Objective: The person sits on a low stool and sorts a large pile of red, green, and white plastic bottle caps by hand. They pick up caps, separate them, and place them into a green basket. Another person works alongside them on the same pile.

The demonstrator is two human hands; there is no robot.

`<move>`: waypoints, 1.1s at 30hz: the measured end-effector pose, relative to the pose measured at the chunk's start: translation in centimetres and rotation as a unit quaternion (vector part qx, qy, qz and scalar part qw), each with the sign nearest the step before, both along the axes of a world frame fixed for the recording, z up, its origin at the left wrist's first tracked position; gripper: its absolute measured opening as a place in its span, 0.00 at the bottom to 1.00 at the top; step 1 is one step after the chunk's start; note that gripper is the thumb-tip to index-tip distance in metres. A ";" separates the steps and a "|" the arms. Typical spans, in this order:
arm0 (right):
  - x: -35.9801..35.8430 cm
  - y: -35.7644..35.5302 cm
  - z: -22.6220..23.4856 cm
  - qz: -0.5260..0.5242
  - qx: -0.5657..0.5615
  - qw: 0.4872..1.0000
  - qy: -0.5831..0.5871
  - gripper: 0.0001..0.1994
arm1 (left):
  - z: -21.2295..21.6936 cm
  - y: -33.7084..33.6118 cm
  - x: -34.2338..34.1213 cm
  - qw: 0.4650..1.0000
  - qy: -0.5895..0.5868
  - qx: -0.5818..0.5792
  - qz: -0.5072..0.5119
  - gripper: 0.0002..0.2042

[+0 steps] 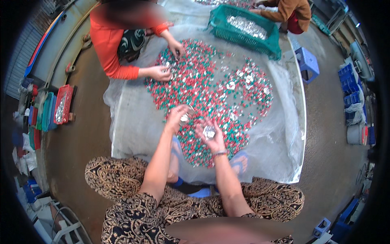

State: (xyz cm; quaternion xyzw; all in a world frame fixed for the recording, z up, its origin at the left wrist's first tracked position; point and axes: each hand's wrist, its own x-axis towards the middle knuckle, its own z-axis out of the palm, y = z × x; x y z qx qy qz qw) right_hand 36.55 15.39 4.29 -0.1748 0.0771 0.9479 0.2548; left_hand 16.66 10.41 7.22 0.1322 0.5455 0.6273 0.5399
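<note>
A wide spread of small red, green and white pieces (195, 93) lies on a pale mesh sheet (134, 130) in front of me. Just above its near part, my left hand (178, 118) has its fingers closed around shiny silver pieces (185, 118). My right hand (212, 136) is turned palm up, cupping a few more silver pieces (209, 131) that lie on the palm. The two hands are close together but apart. What exactly the silver pieces are is too small to make out. More silver bits (230, 85) lie among the coloured ones.
Across to the left, a person in an orange top (109, 53) handles pieces from the same spread. A green basket (243, 38) of silver pieces stands at the far side, beside another person in a brown sleeve (284, 14). A blue stool (307, 65) stands right; a red crate (63, 105) left.
</note>
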 end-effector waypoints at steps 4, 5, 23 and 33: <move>-0.7 0.3 0.7 0.012 0.043 0.998 -0.053 0.24 | 4.1 3.8 7.1 0.952 0.299 0.055 -0.043 0.10; -1.1 0.8 0.6 -0.017 0.008 0.999 -0.038 0.23 | 4.7 4.1 8.4 0.918 0.392 0.047 -0.041 0.09; -2.8 21.5 4.9 -0.170 -0.076 0.980 -0.070 0.11 | 5.3 5.3 6.6 0.857 0.484 0.090 0.155 0.04; -2.3 26.9 15.5 -0.065 0.350 0.892 -0.277 0.23 | 6.5 3.7 0.4 0.896 0.383 0.070 0.215 0.09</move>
